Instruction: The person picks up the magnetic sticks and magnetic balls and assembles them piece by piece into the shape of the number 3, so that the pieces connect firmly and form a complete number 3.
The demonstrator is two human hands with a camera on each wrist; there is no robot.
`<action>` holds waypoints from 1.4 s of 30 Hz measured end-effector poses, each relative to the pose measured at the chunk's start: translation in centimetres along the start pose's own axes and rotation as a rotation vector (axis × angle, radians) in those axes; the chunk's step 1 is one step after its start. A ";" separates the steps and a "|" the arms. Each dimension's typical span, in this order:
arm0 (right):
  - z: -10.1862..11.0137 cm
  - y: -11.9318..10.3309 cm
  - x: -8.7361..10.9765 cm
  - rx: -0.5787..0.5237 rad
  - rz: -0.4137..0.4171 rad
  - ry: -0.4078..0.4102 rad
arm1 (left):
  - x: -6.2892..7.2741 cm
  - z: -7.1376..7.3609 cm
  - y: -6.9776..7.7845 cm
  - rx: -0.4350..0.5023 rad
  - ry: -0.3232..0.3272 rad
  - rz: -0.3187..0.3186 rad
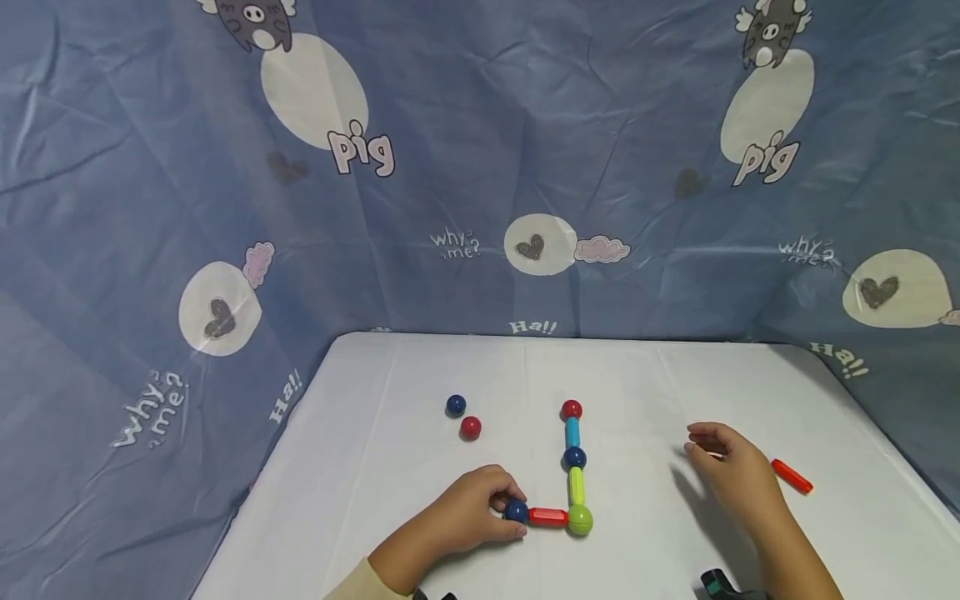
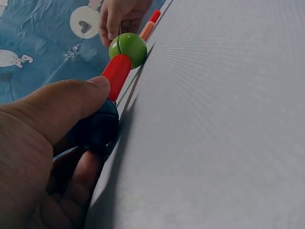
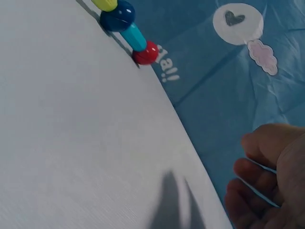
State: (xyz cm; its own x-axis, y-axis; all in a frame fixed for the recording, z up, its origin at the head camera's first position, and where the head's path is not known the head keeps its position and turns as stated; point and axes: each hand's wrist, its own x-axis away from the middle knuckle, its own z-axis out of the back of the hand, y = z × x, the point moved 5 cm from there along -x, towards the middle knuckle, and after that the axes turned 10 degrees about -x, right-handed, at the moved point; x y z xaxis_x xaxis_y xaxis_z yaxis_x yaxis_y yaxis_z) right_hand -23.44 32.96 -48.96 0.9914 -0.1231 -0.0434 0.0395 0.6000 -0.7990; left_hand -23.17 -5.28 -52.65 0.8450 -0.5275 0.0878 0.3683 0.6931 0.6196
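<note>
My left hand (image 1: 476,508) pinches a dark blue ball (image 1: 516,511) between thumb and fingers. That ball sits at the left end of an L-shaped chain of toy balls and rods. From it a red rod (image 2: 117,71) leads to a green ball (image 1: 580,520) at the corner. Up from there run a lime rod (image 1: 576,486), another dark blue ball (image 1: 574,457), a light blue rod (image 1: 572,432) and a red ball (image 3: 146,52). Over the table's right side, my right hand (image 1: 738,475) hangs with loosely bent fingers and holds nothing; its shadow falls on the cloth.
A loose blue ball (image 1: 455,406) and red ball (image 1: 470,427) lie left of the chain on the white table (image 1: 375,433). To the right of my right hand lies a red rod (image 1: 792,477). A blue printed curtain (image 1: 450,183) stands behind the table.
</note>
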 end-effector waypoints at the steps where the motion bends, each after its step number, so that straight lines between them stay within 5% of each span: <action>1: 0.3 0.1 0.0 0.011 0.006 0.012 | 0.0 0.1 0.0 0.002 -0.001 0.002; 10: 3.2 1.8 -0.3 0.155 0.060 0.044 | 0.0 -0.1 0.0 0.030 -0.010 0.022; 19: 5.3 3.7 0.4 0.212 -0.008 0.075 | 0.0 -0.3 -0.2 0.038 -0.014 0.015; 35: 6.0 5.5 0.6 0.230 -0.100 -0.068 | 0.0 -0.1 0.0 0.007 -0.005 0.009; 42: 5.4 6.9 0.6 0.203 -0.206 -0.108 | 0.1 0.1 0.1 0.006 -0.009 0.013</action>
State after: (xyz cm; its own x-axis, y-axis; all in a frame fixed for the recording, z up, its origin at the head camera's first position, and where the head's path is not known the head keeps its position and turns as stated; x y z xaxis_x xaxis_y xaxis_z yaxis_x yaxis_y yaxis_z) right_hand -21.89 41.24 -51.25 0.9671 -0.1805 0.1794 0.2542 0.7182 -0.6478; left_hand -23.04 -5.30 -52.46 0.8462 -0.5229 0.1028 0.3550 0.6969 0.6231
